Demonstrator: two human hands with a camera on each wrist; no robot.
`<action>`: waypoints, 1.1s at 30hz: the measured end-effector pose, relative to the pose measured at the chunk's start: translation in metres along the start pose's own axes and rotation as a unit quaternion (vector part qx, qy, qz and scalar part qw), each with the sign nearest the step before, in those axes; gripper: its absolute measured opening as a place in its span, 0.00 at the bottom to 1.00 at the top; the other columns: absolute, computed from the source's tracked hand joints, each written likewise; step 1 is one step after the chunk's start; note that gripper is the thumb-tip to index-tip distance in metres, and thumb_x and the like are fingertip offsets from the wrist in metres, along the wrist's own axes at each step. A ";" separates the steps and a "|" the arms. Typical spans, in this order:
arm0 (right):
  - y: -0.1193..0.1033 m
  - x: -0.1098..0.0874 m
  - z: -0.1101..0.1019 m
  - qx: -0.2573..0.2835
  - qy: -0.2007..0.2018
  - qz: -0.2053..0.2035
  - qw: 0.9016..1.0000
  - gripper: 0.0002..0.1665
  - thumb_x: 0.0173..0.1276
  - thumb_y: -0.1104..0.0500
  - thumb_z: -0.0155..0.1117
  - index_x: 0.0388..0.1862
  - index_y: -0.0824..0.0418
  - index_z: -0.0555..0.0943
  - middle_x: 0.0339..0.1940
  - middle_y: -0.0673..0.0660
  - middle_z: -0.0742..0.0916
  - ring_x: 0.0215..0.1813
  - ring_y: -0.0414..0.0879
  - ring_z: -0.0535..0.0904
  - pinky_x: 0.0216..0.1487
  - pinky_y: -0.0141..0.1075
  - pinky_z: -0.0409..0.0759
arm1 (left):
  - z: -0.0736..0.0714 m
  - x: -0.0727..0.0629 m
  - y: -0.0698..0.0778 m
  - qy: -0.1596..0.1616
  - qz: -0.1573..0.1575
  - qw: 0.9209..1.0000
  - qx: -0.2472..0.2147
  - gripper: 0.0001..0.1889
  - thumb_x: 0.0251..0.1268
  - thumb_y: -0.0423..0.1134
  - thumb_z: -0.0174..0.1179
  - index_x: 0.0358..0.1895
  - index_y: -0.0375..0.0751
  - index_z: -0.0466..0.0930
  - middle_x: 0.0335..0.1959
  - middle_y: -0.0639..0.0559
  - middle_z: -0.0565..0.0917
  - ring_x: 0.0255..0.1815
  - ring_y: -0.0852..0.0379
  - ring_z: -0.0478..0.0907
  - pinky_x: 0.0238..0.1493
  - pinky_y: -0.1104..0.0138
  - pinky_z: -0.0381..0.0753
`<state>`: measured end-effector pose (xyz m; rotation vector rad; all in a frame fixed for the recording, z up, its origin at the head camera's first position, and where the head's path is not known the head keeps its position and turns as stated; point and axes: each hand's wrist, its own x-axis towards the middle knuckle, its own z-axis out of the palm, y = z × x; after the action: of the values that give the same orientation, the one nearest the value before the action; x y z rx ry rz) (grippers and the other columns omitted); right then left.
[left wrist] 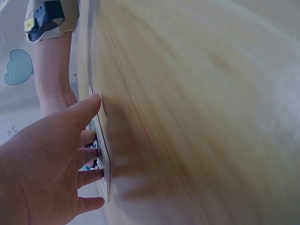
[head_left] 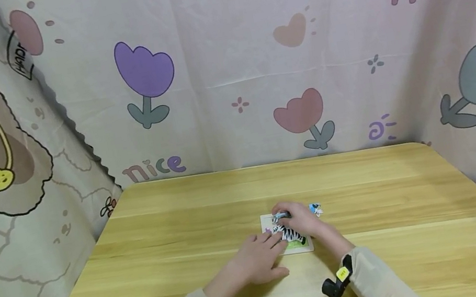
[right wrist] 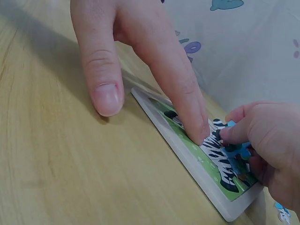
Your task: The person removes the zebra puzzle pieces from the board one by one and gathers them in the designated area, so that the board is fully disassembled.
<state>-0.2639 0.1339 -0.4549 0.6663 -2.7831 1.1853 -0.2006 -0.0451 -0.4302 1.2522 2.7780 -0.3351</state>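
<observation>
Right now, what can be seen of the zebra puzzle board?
The zebra puzzle board is a thin, pale-rimmed rectangle, apparently cardboard, showing a striped zebra on green. It lies flat on the wooden table. The left hand rests fingers on it; the right hand pinches a bluish piece at its far side.

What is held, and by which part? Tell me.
The right hand pinches a blue puzzle piece, apparently by its edge; the exact spot is partly hidden.
</observation>
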 end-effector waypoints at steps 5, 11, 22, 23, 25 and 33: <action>-0.001 0.000 -0.002 -0.002 -0.005 0.010 1.000 0.12 0.62 0.68 0.61 0.44 0.59 0.81 0.46 0.56 0.84 0.49 0.54 0.78 0.51 0.50 0.75 | -0.002 0.001 0.001 0.005 0.005 1.000 0.002 0.36 0.63 0.67 0.42 0.70 0.52 0.60 0.70 0.54 0.60 0.69 0.50 0.58 0.63 0.55 0.65; -0.001 0.002 -0.002 0.013 -0.017 0.041 0.999 0.12 0.63 0.67 0.60 0.44 0.56 0.82 0.45 0.55 0.84 0.46 0.51 0.78 0.48 0.47 0.77 | -0.004 0.001 0.001 0.000 0.009 1.000 0.007 0.37 0.61 0.68 0.44 0.69 0.51 0.60 0.70 0.53 0.60 0.69 0.50 0.58 0.63 0.55 0.65; -0.002 0.005 -0.002 0.004 -0.001 0.066 0.998 0.11 0.64 0.65 0.59 0.44 0.58 0.81 0.45 0.56 0.84 0.41 0.48 0.78 0.43 0.43 0.77 | -0.010 0.001 0.002 -0.012 0.007 1.000 0.015 0.38 0.60 0.69 0.45 0.69 0.51 0.61 0.70 0.53 0.61 0.68 0.50 0.59 0.63 0.56 0.65; -0.002 0.005 -0.002 0.006 0.003 0.070 0.998 0.11 0.64 0.65 0.59 0.44 0.58 0.81 0.45 0.56 0.83 0.40 0.47 0.78 0.42 0.42 0.77 | -0.010 0.001 0.002 -0.013 0.007 1.000 0.016 0.38 0.60 0.69 0.45 0.69 0.52 0.61 0.70 0.54 0.61 0.68 0.50 0.59 0.63 0.56 0.65; -0.001 0.005 -0.001 0.016 0.009 0.080 0.997 0.11 0.64 0.65 0.59 0.45 0.58 0.81 0.44 0.55 0.83 0.38 0.45 0.76 0.40 0.40 0.77 | -0.010 0.001 0.002 -0.016 0.007 1.000 0.015 0.38 0.60 0.69 0.44 0.69 0.52 0.60 0.70 0.54 0.61 0.69 0.50 0.58 0.63 0.56 0.64; 0.004 0.002 -0.008 0.083 0.055 0.077 0.992 0.12 0.63 0.65 0.61 0.47 0.62 0.81 0.33 0.52 0.82 0.34 0.44 0.74 0.35 0.36 0.74 | -0.009 0.000 0.000 -0.025 0.007 1.000 -0.005 0.38 0.60 0.69 0.44 0.70 0.52 0.59 0.71 0.53 0.59 0.69 0.50 0.57 0.64 0.55 0.63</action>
<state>-0.2684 0.1407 -0.4517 0.3866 -2.7063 1.4468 -0.1998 -0.0430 -0.4215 1.2439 2.7251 -0.3460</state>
